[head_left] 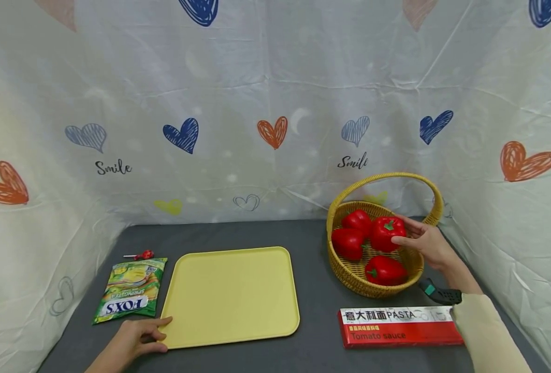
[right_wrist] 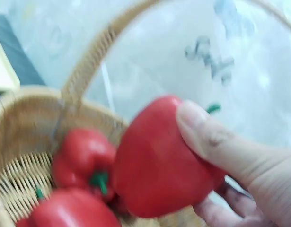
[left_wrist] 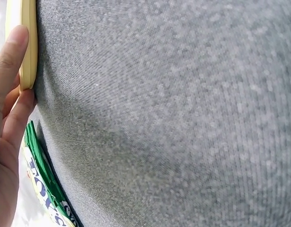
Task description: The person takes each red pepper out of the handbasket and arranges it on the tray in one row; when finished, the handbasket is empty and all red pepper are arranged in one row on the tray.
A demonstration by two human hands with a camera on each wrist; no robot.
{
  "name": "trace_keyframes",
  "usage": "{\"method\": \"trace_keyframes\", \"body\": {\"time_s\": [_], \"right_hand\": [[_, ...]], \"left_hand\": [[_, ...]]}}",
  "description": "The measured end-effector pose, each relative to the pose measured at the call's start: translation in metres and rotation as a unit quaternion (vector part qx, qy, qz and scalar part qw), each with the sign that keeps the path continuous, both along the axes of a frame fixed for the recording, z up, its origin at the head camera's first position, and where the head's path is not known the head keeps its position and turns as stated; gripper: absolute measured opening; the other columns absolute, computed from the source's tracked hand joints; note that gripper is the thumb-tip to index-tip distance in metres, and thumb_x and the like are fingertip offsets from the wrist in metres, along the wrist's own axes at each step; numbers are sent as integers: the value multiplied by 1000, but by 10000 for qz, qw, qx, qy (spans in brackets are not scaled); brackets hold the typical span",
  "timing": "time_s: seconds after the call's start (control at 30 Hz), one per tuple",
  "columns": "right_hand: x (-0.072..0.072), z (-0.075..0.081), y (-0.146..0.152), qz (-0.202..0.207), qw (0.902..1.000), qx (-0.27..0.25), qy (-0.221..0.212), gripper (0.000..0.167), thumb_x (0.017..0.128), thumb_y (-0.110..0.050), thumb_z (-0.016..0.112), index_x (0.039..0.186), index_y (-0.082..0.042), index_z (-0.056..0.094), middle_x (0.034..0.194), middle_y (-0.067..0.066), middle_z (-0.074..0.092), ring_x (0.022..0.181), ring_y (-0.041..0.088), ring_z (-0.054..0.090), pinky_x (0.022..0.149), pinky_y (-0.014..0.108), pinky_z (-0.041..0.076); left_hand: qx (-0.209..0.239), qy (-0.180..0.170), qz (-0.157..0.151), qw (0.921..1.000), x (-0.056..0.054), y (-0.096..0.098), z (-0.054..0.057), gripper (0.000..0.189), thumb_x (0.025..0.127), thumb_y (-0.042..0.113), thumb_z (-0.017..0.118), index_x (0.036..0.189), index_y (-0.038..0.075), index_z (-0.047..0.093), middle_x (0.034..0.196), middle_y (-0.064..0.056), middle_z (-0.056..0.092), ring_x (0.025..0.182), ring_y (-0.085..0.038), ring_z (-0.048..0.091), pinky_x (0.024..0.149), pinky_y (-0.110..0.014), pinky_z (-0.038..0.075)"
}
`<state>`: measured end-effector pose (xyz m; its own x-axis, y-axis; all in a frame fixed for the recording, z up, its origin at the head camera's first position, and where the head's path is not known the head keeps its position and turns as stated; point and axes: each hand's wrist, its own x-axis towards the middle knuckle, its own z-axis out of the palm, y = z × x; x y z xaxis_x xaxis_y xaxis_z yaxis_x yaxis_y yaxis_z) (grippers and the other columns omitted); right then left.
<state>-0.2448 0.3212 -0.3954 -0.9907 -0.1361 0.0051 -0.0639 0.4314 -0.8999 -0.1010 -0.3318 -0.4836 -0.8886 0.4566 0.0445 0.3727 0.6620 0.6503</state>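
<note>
My right hand (head_left: 428,244) grips a red bell pepper (head_left: 388,233) at the right side of a wicker basket (head_left: 359,282). In the right wrist view, the thumb (right_wrist: 216,142) lies across this pepper (right_wrist: 159,161), with other fingers beneath it. Several more red peppers (head_left: 386,270) lie inside the basket. At the lower left, my left hand (head_left: 133,339) holds the near left corner of a yellow tray (head_left: 233,295) between thumb and fingers. The left wrist view shows those fingers (left_wrist: 10,56) against the tray's rim (left_wrist: 29,52).
Left of the tray lies a green Fox's packet (head_left: 133,287), with a red lollipop-like item (head_left: 144,255) behind it. A red and white pasta box (head_left: 399,327) lies in front of the basket. The basket's tall handle (head_left: 387,176) arches above it. A patterned curtain (head_left: 229,176) hangs behind the grey table.
</note>
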Motion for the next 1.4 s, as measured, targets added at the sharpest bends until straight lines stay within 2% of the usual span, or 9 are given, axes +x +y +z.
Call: {"method": "trace_keyframes", "body": {"time_s": [0.17,0.37,0.47,0.63,0.83,1.1,1.17,1.27,1.4], "right_hand": [[17,19,-17,-14,10000,-33,-9,74,91,-25,67,148,3,29,144,33,35,98,-10,52,81,18,50],[42,35,-46,77,9993,-338,-157,74,89,-21,70,148,1,31,145,30,36,98,-4,56,83,28,53],[51,39,-61,136,9983,-512,-240,73,89,-19,70,148,0,32,145,29,36,100,-2,56,85,33,53],[58,40,-86,304,9951,-884,-317,72,88,-15,71,148,-1,33,147,26,36,108,6,55,85,32,52],[56,29,-119,667,9894,-1226,-395,68,87,-11,72,145,0,39,140,28,43,117,26,53,85,32,52],[45,8,-167,1110,9754,-1829,-525,68,85,-5,73,144,2,40,142,25,44,125,35,49,89,33,50],[39,2,-181,1233,9706,-1987,-577,68,84,-4,73,143,3,40,142,24,44,126,34,48,91,33,49],[31,-8,-202,1349,9630,-2224,-705,67,83,-1,73,143,3,41,142,22,45,127,33,47,93,34,48],[21,-23,-228,1418,9559,-2425,-851,67,83,1,73,142,2,42,143,22,44,130,33,44,95,36,46]], "left_hand": [[188,188,-82,9996,1,0,-1,16,76,30,78,78,15,74,106,-30,64,85,1,63,62,-20,53],[188,22,8,9998,1,-1,-1,14,76,29,78,79,16,74,108,-30,64,89,-2,63,65,-19,54],[94,-53,60,9999,0,0,0,14,76,31,78,78,17,74,109,-29,64,90,-2,63,65,-19,53],[114,-105,23,9999,-1,1,2,15,76,32,78,77,17,74,109,-31,63,89,-3,64,65,-20,54],[222,-73,-43,9997,-1,0,0,15,76,30,78,76,16,73,108,-33,62,87,-2,64,64,-20,54],[371,267,-146,9988,0,1,-5,17,76,29,77,76,14,71,107,-34,61,82,0,64,63,-21,54],[362,322,-151,9987,1,-1,-5,19,77,29,77,79,11,72,107,-33,62,81,0,64,63,-21,54],[347,283,-140,9989,1,-1,-6,31,78,29,76,91,1,73,102,-27,67,80,0,64,63,-20,53],[307,316,-122,9990,0,-2,-7,53,78,29,76,108,-12,67,96,-18,71,78,0,64,63,-20,53]]}}
